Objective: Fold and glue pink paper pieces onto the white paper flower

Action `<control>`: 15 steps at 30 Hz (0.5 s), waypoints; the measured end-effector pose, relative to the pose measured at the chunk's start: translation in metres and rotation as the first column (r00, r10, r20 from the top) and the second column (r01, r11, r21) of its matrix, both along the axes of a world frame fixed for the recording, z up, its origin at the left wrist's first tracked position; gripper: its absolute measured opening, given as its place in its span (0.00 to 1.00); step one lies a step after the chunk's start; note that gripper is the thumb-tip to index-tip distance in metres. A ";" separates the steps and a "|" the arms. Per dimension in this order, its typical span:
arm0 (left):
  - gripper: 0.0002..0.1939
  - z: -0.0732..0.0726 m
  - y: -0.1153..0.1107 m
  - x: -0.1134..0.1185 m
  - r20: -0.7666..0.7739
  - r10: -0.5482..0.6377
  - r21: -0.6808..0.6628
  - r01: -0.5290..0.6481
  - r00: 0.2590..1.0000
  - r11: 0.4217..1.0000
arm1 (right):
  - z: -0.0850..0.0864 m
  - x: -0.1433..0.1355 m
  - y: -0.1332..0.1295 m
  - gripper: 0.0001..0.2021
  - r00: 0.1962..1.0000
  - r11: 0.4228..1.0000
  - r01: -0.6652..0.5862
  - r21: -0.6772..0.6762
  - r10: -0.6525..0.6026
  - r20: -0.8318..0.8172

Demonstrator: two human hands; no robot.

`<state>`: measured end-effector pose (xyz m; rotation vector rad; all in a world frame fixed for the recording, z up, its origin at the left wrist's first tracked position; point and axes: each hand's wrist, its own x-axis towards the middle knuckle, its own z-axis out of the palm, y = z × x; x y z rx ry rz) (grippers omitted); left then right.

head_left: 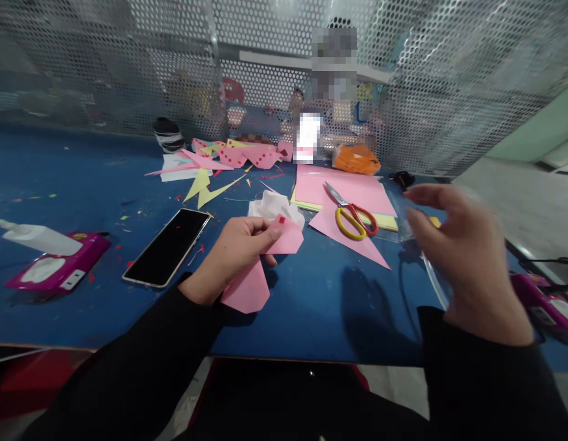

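My left hand (244,245) grips a folded pink paper piece (289,237), thumb on top near a small red square. The paper's lower part hangs below the palm, above the blue table. Just behind it lies a crumpled white tissue (275,205). Raised over the table's right side is my right hand (462,257), slightly blurred, its thumb and forefinger apart with a gap between them. Nothing shows between those fingertips. Scissors (352,217) with yellow and red handles rest on a pink paper triangle (352,239) and a stack of pink and yellow sheets (348,190).
A black-screened phone (168,248) lies left of my left hand. Purple packs (60,263) sit at both sides. Along the perforated metal screen (265,61) are pink spotted paper shapes (249,154), yellow scraps (210,193) and an orange bundle (357,158).
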<state>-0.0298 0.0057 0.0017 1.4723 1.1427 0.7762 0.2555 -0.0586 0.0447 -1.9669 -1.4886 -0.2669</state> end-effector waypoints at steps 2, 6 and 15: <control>0.14 0.002 -0.001 0.000 -0.011 0.015 -0.005 -0.015 1.000 1.000 | -0.003 0.036 -0.010 0.23 0.970 0.949 0.237 -0.209 -0.220 0.100; 0.15 0.008 -0.003 0.001 -0.049 0.059 0.020 -0.058 0.997 0.998 | -0.020 0.094 -0.017 0.24 0.894 0.805 0.421 -0.419 -0.292 0.339; 0.17 0.011 -0.003 0.003 -0.064 0.082 0.026 -0.080 0.995 0.996 | -0.055 0.125 -0.008 0.10 0.947 0.792 0.291 -0.537 -0.158 0.280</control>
